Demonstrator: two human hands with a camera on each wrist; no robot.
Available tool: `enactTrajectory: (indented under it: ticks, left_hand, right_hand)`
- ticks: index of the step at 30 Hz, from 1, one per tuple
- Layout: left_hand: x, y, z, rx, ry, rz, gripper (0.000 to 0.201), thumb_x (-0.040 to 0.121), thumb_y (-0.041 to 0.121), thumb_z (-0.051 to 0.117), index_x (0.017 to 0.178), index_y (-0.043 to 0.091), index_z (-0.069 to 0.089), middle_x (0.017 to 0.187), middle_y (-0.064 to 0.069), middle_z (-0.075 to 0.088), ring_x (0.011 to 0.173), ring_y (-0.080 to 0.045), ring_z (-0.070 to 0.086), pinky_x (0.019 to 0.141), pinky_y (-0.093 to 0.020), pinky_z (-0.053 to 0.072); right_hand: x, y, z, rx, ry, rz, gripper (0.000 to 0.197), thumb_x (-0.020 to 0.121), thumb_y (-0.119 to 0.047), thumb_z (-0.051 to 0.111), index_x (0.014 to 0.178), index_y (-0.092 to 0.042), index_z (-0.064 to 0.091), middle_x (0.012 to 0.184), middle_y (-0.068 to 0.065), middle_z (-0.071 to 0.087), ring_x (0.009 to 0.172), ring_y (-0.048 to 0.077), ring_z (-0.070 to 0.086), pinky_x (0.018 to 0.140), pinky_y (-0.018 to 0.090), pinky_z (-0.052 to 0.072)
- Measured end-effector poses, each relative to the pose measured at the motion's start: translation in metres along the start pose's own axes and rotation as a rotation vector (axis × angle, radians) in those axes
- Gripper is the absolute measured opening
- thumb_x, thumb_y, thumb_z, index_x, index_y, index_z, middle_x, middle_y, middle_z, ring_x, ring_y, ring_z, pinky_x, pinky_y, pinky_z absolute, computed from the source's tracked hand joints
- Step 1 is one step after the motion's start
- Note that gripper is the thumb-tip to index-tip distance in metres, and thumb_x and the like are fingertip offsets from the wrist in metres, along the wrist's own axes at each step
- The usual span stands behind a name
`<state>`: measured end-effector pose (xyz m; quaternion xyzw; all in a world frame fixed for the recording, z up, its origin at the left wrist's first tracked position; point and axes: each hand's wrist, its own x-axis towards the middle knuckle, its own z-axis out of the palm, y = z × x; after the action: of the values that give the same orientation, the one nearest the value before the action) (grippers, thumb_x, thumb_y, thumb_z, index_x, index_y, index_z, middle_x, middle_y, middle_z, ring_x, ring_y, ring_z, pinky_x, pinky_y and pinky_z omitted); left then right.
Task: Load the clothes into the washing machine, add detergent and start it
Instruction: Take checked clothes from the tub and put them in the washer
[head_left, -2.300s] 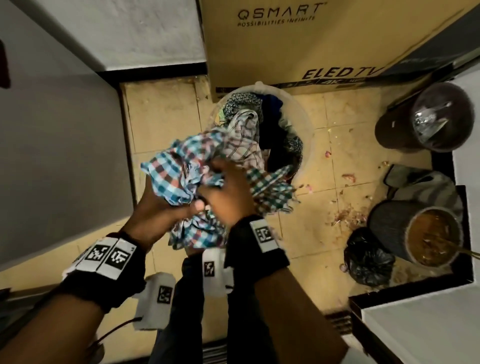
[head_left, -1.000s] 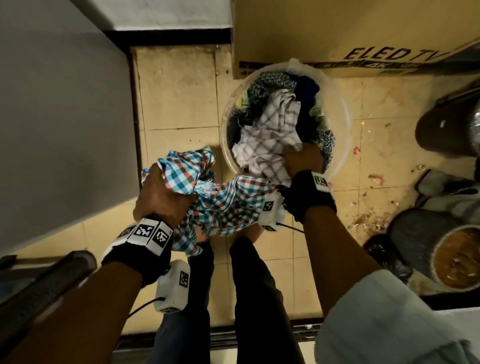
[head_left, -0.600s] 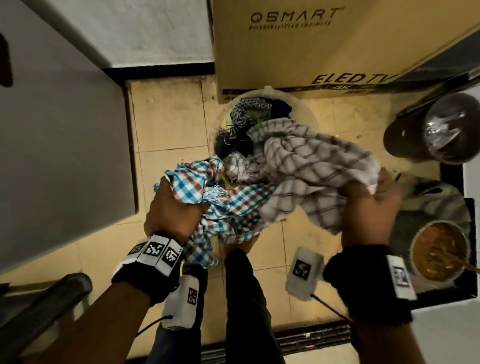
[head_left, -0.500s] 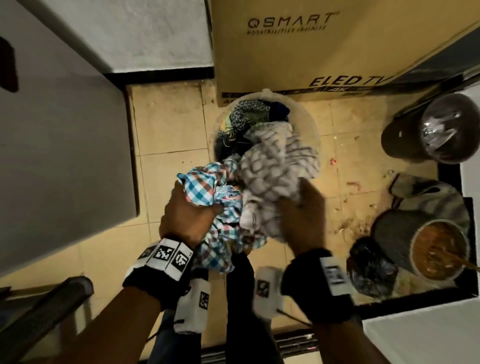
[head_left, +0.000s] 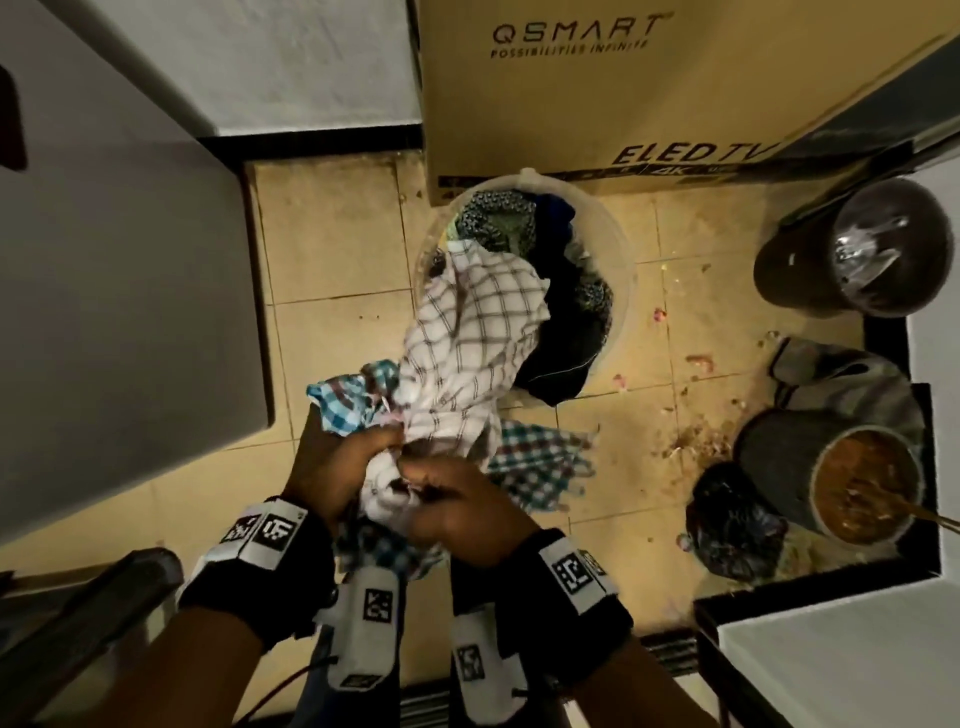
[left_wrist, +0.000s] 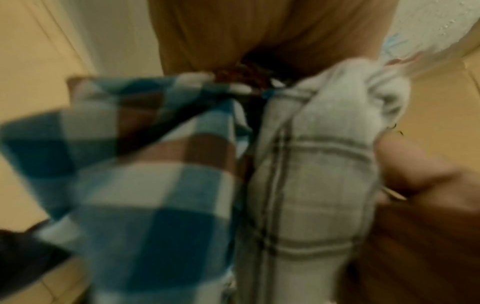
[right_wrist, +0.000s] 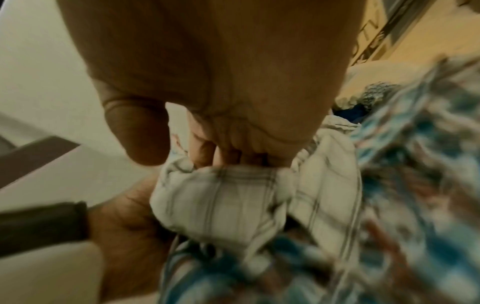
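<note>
My left hand (head_left: 337, 462) grips a bunched blue checked cloth (head_left: 343, 408), whose loose end hangs below near the floor (head_left: 540, 462). My right hand (head_left: 457, 504) grips the gathered end of a white checked cloth (head_left: 467, 332), which trails up into the round pale laundry basket (head_left: 626, 270). Both hands meet just in front of my legs. In the left wrist view the blue cloth (left_wrist: 135, 185) and white cloth (left_wrist: 317, 185) lie side by side. The right wrist view shows my fingers (right_wrist: 221, 156) curled into the white cloth (right_wrist: 228, 197). Dark clothes (head_left: 566, 332) remain in the basket.
The grey washing machine body (head_left: 104, 312) fills the left side. A cardboard TV box (head_left: 649, 93) stands behind the basket. Two dark bins (head_left: 857, 249) (head_left: 857, 488) and a black bag (head_left: 732, 519) crowd the right. The tiled floor (head_left: 332, 244) is littered on the right.
My right hand reached into the basket, pulled out the white checked cloth and brought it to my left hand. The left hand has kept hold of the blue checked cloth.
</note>
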<state>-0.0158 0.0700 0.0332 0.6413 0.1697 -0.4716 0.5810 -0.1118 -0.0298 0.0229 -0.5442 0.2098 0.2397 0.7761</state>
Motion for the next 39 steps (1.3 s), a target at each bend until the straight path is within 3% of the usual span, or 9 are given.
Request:
enactTrajectory:
  ticks: [5,8,12,16,20,23,26,32,39]
  left_hand:
    - [0.001,-0.015,-0.025,0.683,0.027,0.149,0.074,0.064,0.027,0.082,0.130,0.021,0.049,0.126,0.012,0.058,0.115,-0.009,0.057,0.097,-0.032,0.044]
    - [-0.005,-0.011,-0.029,0.925,0.055,0.176,0.088,0.063,0.040,0.080,0.139,0.029,0.037,0.128,0.008,0.056,0.115,-0.017,0.056,0.093,-0.033,0.046]
    - [-0.013,0.005,-0.031,1.124,-0.147,0.419,0.063,0.072,0.059,0.054,0.129,0.037,0.041,0.130,0.005,0.055,0.120,-0.023,0.053,0.090,-0.046,0.051]
    - [-0.021,0.014,-0.025,1.110,-0.211,0.784,0.051,0.087,0.052,0.050,0.125,0.018,0.047,0.121,-0.007,0.062,0.114,-0.028,0.056,0.091,-0.039,0.047]
    - [-0.020,0.016,-0.028,1.095,-0.170,0.769,0.049,0.085,0.049,0.051,0.124,0.019,0.048,0.120,-0.005,0.061,0.113,-0.021,0.054,0.094,-0.032,0.043]
    - [-0.003,0.006,-0.049,0.964,-0.019,0.561,0.055,0.080,0.050,0.054,0.125,0.017,0.052,0.120,0.002,0.057,0.111,-0.014,0.053,0.095,-0.027,0.043]
    - [0.022,0.003,-0.056,1.052,0.132,0.445,0.058,0.082,0.056,0.046,0.122,0.016,0.054,0.122,-0.005,0.058,0.112,-0.027,0.057,0.095,-0.041,0.047]
    - [0.043,0.013,-0.012,0.913,0.315,0.366,0.069,0.066,0.039,0.073,0.127,0.027,0.044,0.127,-0.003,0.057,0.113,-0.033,0.055,0.089,-0.049,0.050]
    - [0.029,0.025,0.024,0.073,-0.032,0.146,0.072,0.061,0.008,0.070,0.127,0.021,0.046,0.116,0.001,0.067,0.109,-0.021,0.063,0.092,-0.042,0.052]
  right_hand:
    - [0.006,-0.024,-0.062,-0.481,0.196,0.038,0.015,0.067,-0.011,0.058,0.065,-0.003,0.071,0.062,0.002,0.061,0.067,0.015,0.062,0.070,0.035,0.054]
    - [0.029,-0.031,-0.124,-0.891,0.661,0.206,0.041,0.076,-0.012,0.062,0.118,-0.013,0.061,0.118,0.017,0.062,0.110,0.035,0.057,0.091,0.047,0.049]
    - [0.065,-0.019,-0.162,-1.521,0.177,0.304,0.106,0.080,-0.041,0.066,0.150,-0.033,-0.013,0.160,0.010,-0.017,0.146,0.041,-0.010,0.114,0.065,0.005]
    - [0.087,0.008,-0.143,-1.821,-0.373,0.158,0.083,0.093,-0.028,0.052,0.151,-0.033,-0.008,0.160,0.006,-0.015,0.145,0.040,-0.014,0.110,0.071,-0.003]
    - [0.087,0.022,-0.134,-1.659,-0.260,0.318,0.077,0.090,-0.022,0.059,0.151,-0.030,0.012,0.158,0.006,0.020,0.146,0.034,0.015,0.114,0.061,0.018]
    - [0.065,-0.005,-0.146,-1.250,0.150,0.443,0.070,0.088,-0.014,0.056,0.150,-0.020,0.024,0.111,0.016,0.058,0.111,0.040,0.055,0.078,0.041,0.045]
    - [0.033,-0.033,-0.155,-1.070,0.521,0.376,0.062,0.076,-0.042,0.058,0.133,-0.025,0.043,0.105,0.019,0.064,0.094,0.044,0.059,0.072,0.042,0.046]
    - [-0.023,-0.099,-0.132,-0.814,1.042,0.183,0.051,0.073,-0.030,0.069,0.116,-0.024,0.042,0.097,0.016,0.067,0.090,0.043,0.060,0.071,0.040,0.046]
    - [-0.003,-0.078,-0.045,-0.568,0.837,0.028,0.055,0.071,-0.035,0.070,0.120,-0.020,0.052,0.117,0.001,0.060,0.112,0.026,0.054,0.086,0.034,0.045]
